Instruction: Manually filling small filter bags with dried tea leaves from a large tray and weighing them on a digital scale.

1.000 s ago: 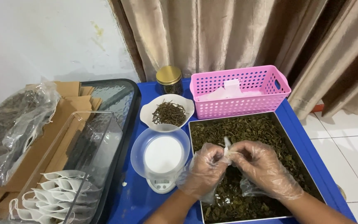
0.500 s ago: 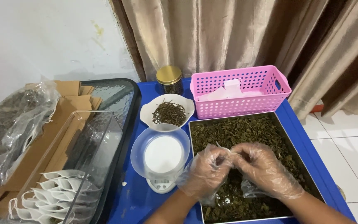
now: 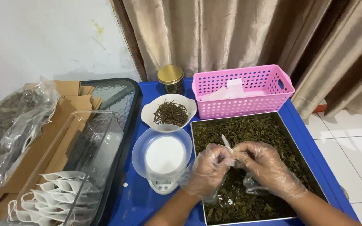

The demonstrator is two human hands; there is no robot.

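Head view: both hands wear loose clear plastic gloves and meet over the metal tray (image 3: 311, 178) of dried green leaves. The left hand (image 3: 208, 169) and the right hand (image 3: 265, 165) pinch a small white filter bag (image 3: 228, 145) between their fingertips, thumbs and forefingers closed narrowly on it, the other fingers curled in. The bag is thin, pale and crumpled, with one pointed corner sticking up above the knuckles; most of it is hidden by the fingers, so whether it holds leaves cannot be told. It hangs just above the leaf bed near the tray's left half.

Just left of the tray stands a small white kitchen scale (image 3: 164, 161) with a clear bluish dish on it. Behind the scale sits a white bowl (image 3: 169, 112) of dark twiggy leaves, and behind that a glass jar with a gold lid (image 3: 171, 78). A pink perforated basket (image 3: 243, 90) stands touching the tray's far edge. At lower left, a clear box holds a row of empty white bags (image 3: 57, 194).
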